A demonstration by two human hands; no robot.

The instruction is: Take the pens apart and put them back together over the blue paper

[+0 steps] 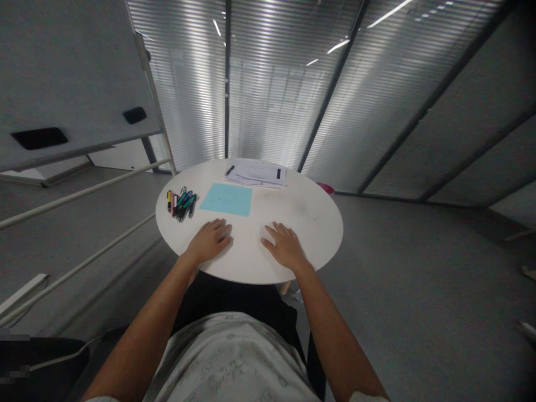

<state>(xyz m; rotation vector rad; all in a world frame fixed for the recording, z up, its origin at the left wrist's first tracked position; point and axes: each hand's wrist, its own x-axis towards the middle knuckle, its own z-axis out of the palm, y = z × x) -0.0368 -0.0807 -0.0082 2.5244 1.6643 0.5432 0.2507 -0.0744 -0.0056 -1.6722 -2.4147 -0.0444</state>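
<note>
My left hand (pixel 210 241) lies palm down on the white round table (pixel 247 267), fingers apart, holding nothing. Just beyond it is a light blue sheet (pixel 228 199), lying flat. My right hand (pixel 283 244) also rests palm down on the tabletop near its front edge, fingers spread and nothing in them. Several pens and markers (pixel 182 204) lie in a loose pile at the table's left side, left of the blue sheet. A gap of bare tabletop separates the two hands.
Toward the table's far edge lie white papers (pixel 256 172) with a dark pen (pixel 230 170) on their left part. A whiteboard (pixel 75 72) on a metal frame stands at the left. Behind the table are glass panels with blinds (pixel 268 100). Something pink (pixel 325 188) shows past the right rim.
</note>
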